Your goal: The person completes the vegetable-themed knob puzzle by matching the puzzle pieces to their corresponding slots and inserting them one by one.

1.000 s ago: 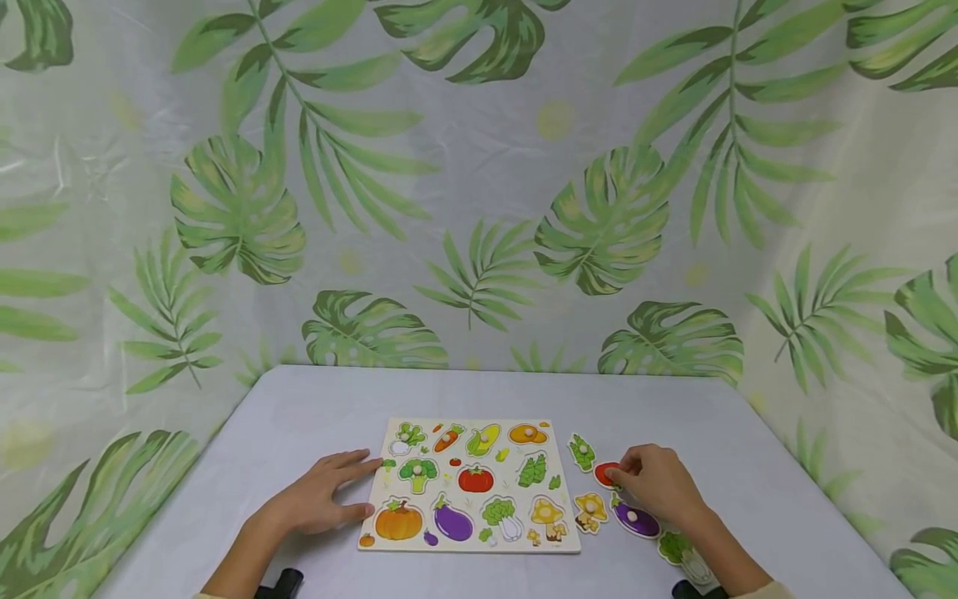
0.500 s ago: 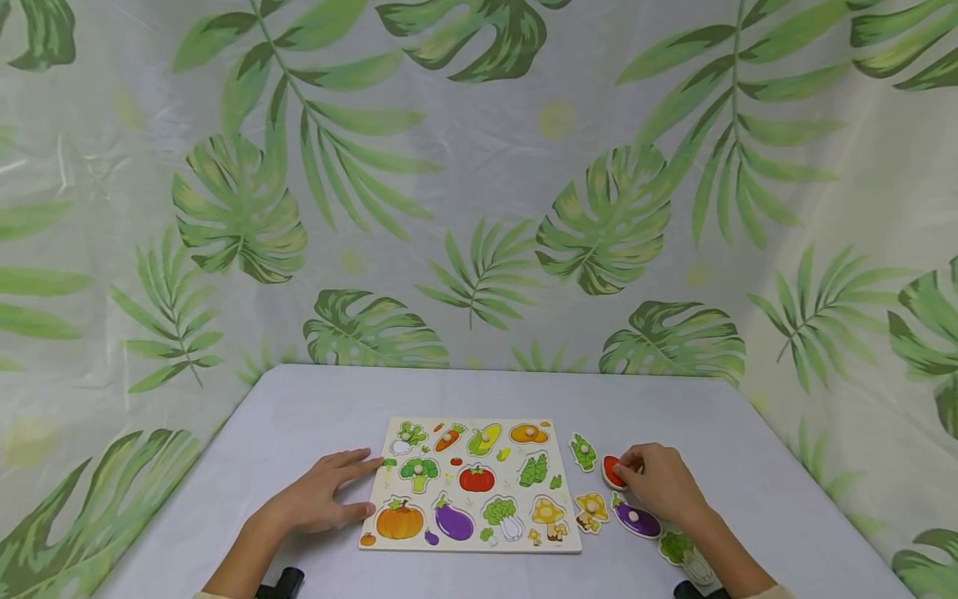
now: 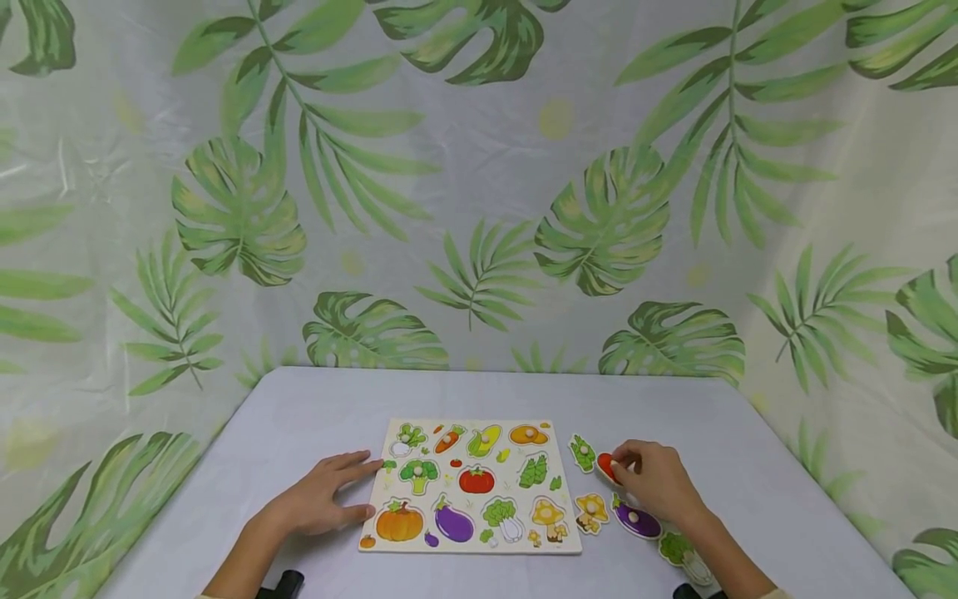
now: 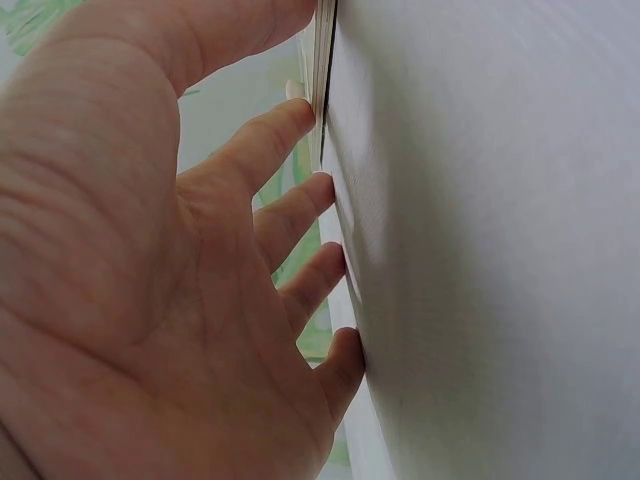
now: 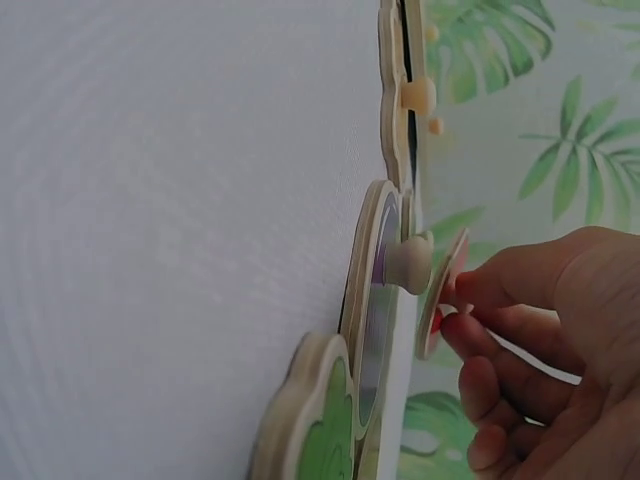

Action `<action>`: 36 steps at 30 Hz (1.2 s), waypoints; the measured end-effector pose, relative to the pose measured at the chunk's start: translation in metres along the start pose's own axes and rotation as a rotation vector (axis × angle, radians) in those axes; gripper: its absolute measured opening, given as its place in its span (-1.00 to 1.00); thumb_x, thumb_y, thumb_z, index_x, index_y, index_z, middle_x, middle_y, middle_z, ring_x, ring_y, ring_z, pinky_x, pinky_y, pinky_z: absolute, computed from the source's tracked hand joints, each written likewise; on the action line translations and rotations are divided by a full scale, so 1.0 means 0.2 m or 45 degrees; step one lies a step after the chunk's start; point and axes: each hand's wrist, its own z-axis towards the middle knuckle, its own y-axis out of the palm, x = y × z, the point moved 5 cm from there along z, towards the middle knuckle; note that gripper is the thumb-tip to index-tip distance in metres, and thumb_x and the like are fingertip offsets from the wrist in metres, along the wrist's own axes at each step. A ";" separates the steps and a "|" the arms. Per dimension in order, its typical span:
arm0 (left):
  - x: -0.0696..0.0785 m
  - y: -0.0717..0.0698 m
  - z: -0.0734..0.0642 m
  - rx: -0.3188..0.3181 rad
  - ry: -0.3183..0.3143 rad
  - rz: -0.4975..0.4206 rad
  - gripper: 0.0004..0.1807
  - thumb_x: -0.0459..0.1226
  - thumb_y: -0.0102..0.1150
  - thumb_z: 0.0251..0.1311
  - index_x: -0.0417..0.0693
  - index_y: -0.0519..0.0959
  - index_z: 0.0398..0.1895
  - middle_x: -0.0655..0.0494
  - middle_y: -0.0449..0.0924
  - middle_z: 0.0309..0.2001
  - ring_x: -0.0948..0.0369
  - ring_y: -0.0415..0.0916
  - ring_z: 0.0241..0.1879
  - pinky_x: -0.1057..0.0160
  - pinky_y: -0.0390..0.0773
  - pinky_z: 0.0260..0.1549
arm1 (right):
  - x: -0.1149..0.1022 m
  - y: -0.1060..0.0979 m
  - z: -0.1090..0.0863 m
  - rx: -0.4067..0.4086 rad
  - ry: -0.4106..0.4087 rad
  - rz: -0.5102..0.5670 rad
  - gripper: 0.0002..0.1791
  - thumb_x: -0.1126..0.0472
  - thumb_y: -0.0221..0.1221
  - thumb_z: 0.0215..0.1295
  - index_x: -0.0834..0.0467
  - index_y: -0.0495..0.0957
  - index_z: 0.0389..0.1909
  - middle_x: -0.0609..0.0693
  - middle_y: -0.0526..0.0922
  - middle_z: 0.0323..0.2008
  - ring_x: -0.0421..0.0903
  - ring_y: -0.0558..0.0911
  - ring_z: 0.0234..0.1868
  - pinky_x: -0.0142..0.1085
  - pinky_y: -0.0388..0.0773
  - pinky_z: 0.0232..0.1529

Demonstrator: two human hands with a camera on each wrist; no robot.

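A flat wooden puzzle board (image 3: 456, 547) printed with vegetables lies on the table. My left hand (image 3: 318, 495) rests at its left edge, fingers spread, with thumb and index finger touching the board. In the left wrist view, the fingertips (image 4: 320, 185) meet the edge and the tabletop. To the right of the board, my right hand (image 3: 659, 482) pinches a red tomato puzzle piece (image 3: 605, 464) between thumb and fingers. The right wrist view shows this tomato piece (image 5: 428, 335) tilted and raised off the table. A printed tomato (image 3: 476, 480) shows mid-board.
Right of the board lie a green asparagus piece (image 3: 582, 453), a mushroom piece (image 3: 591, 512), an eggplant piece (image 3: 636, 517) and a leafy green piece (image 3: 684, 557), partly beside my right forearm. Knobbed pieces such as the corn (image 3: 483, 441) sit in the board. A leaf-patterned curtain (image 3: 479, 183) hangs behind.
The tomato piece has turned and tilted within my right fingers, staying near the same spot. My left hand and the board have not visibly moved.
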 end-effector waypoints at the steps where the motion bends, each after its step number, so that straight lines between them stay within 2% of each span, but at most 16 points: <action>1: 0.00 0.00 0.00 0.000 0.000 0.000 -0.21 0.14 0.33 0.19 0.13 0.44 0.48 -0.12 0.27 0.54 -0.30 0.13 0.52 -0.49 0.16 0.38 | 0.00 0.00 0.00 0.005 0.001 0.007 -0.92 0.22 0.34 0.29 0.11 0.73 -0.24 -0.12 0.70 -0.41 -0.16 0.46 -0.41 -0.39 0.39 -0.47; 8: 0.00 0.00 0.00 -0.004 -0.024 -0.009 -0.21 0.14 0.34 0.18 0.16 0.43 0.49 -0.10 0.27 0.55 -0.28 0.12 0.53 -0.50 0.15 0.38 | -0.03 0.02 0.01 0.043 -0.017 0.016 -0.92 0.23 0.37 0.26 0.10 0.76 -0.25 -0.13 0.70 -0.42 -0.16 0.44 -0.42 -0.41 0.38 -0.48; 17: 0.00 0.00 0.00 -0.011 -0.020 -0.007 -0.21 0.14 0.33 0.19 0.15 0.43 0.49 -0.11 0.26 0.55 -0.29 0.11 0.53 -0.51 0.15 0.38 | -0.13 0.04 0.02 0.096 -0.136 0.094 -0.94 0.25 0.39 0.27 0.07 0.77 -0.25 -0.16 0.71 -0.42 -0.21 0.46 -0.41 -0.42 0.38 -0.46; 30: 0.01 0.00 0.00 -0.019 -0.034 -0.010 -0.21 0.13 0.34 0.18 0.16 0.43 0.49 -0.10 0.26 0.55 -0.28 0.10 0.54 -0.52 0.14 0.37 | -0.28 0.13 0.06 0.018 -0.087 0.228 -0.92 0.25 0.40 0.27 0.04 0.78 -0.24 -0.14 0.71 -0.36 -0.17 0.48 -0.37 -0.41 0.41 -0.45; 36: 0.00 0.00 0.00 -0.013 -0.035 0.004 -0.21 0.15 0.34 0.18 0.19 0.43 0.49 -0.08 0.27 0.55 -0.27 0.11 0.54 -0.51 0.16 0.37 | -0.34 0.17 0.06 0.005 -0.130 0.253 -0.91 0.27 0.40 0.28 0.01 0.78 -0.25 -0.18 0.70 -0.39 -0.17 0.49 -0.38 -0.40 0.40 -0.44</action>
